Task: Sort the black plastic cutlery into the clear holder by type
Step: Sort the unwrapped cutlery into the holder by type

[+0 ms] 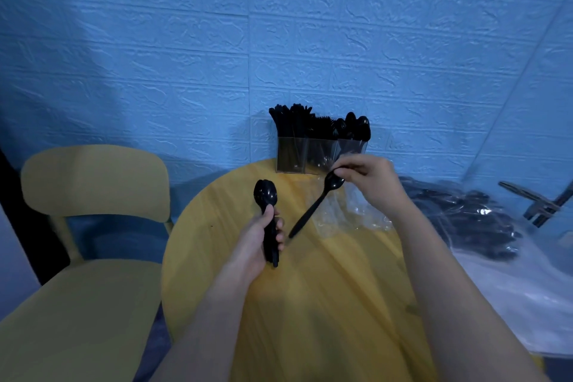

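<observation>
Your right hand (369, 181) pinches one black spoon (316, 205) by its bowl, with the fingers curled around the bowl end. The handle hangs down and to the left, over the yellow table (310, 304). The hand is just in front of the clear holder (310, 155).

Your left hand (260, 242) is closed around a bunch of spoons (266, 214). The bowls stick up above your thumb and the handles poke out below your palm.

The clear holder stands at the far edge of the table, against the blue wall (279, 40). It has parts side by side, and all look quite full. Spoon bowls show in the right part. The pieces in the other parts are too dark to tell.

Some clear plastic wrap (350, 220) lies on the table under your right hand. On the right is a big bag of more cutlery (465, 220). A yellow chair (93, 226) is on the left.

What could go wrong? You hold the spoon only by its smooth bowl, so it could slip and fall. The right part is crowded, so the handle could hit other spoons and not go in. A hard push could tip the holder. The bunch in your left hand could slide loose if your grip gets soft.
</observation>
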The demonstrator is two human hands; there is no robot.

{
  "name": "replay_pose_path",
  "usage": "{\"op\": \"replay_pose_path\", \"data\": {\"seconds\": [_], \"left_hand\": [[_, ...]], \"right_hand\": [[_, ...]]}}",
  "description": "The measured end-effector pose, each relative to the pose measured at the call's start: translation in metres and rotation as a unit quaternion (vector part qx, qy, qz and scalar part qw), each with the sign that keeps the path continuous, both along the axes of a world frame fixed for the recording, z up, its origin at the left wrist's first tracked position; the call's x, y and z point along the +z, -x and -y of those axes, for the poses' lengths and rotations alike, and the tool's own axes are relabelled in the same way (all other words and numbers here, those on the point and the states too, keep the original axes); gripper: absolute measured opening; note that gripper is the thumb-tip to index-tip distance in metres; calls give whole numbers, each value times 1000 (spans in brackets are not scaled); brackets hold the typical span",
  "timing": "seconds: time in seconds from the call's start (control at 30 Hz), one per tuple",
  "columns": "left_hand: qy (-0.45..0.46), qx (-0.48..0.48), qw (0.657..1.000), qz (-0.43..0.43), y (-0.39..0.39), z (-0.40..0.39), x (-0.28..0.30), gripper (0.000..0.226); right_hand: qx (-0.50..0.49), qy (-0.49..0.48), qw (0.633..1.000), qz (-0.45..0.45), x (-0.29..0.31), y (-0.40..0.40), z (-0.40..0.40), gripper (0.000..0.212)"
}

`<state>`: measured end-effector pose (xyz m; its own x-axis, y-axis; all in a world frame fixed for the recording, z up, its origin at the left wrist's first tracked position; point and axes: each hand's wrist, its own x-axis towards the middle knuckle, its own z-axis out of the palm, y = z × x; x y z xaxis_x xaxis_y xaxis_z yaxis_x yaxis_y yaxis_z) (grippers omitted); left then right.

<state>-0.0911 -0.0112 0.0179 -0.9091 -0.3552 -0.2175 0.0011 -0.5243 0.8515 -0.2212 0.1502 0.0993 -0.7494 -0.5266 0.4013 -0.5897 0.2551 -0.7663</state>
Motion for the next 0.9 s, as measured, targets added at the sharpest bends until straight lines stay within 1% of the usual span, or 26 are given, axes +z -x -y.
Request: {"op": "replay_pose_path", "data": {"seconds": [0.1, 0.17, 0.23, 0.33, 0.4, 0.43, 0.5, 0.53, 0.6, 0.63, 0.67, 0.7, 0.73, 0.8, 0.9], "left_hand": [[37, -21, 999, -2, -3, -4, 4, 19], [44, -69, 997, 0, -5, -9, 5, 21], [59, -124, 991, -4, -7, -13, 5, 26], [81, -179, 980, -28, -9, -15, 2, 35], [88, -200, 974, -53, -9, -16, 0, 39], [88, -204, 973, -60, -9, -17, -2, 41], [90, -205, 972, -66, -8, -18, -3, 41], [93, -205, 972, -66, -7, -18, -4, 38], [93, -212, 971, -66, -5, -19, -2, 33], [93, -220, 969, -66, -3, -20, 0, 32], [97, -230, 966, -64, 0, -23, 4, 31], [107, -242, 963, -59, 4, -26, 9, 31], [123, -254, 958, -55, 9, -30, 16, 29], [171, -277, 944, -54, 22, -38, 30, 20], [246, -297, 921, -48, 45, -46, 53, 23]], "right_hand": [[49, -70, 996, -4, 6, -8, 2, 13], [61, -104, 992, -45, 4, -13, 10, 10], [55, -124, 985, -107, -1, -16, 19, 10], [57, -149, 969, -189, -10, -20, 26, 14], [65, -144, 964, -213, -18, -22, 29, 14], [65, -139, 966, -210, -20, -24, 30, 15], [52, -136, 973, -176, -25, -27, 30, 21], [42, -140, 979, -144, -26, -27, 29, 28], [41, -154, 986, -42, -25, -26, 24, 38], [65, -156, 985, 22, -23, -25, 20, 36], [99, -151, 980, 84, -22, -24, 16, 29], [125, -137, 974, 131, -20, -22, 11, 21], [137, -118, 971, 158, -17, -19, 7, 14], [139, -77, 973, 168, -10, -11, -4, 8], [126, -31, 978, 165, 3, 6, -21, 20]]}}
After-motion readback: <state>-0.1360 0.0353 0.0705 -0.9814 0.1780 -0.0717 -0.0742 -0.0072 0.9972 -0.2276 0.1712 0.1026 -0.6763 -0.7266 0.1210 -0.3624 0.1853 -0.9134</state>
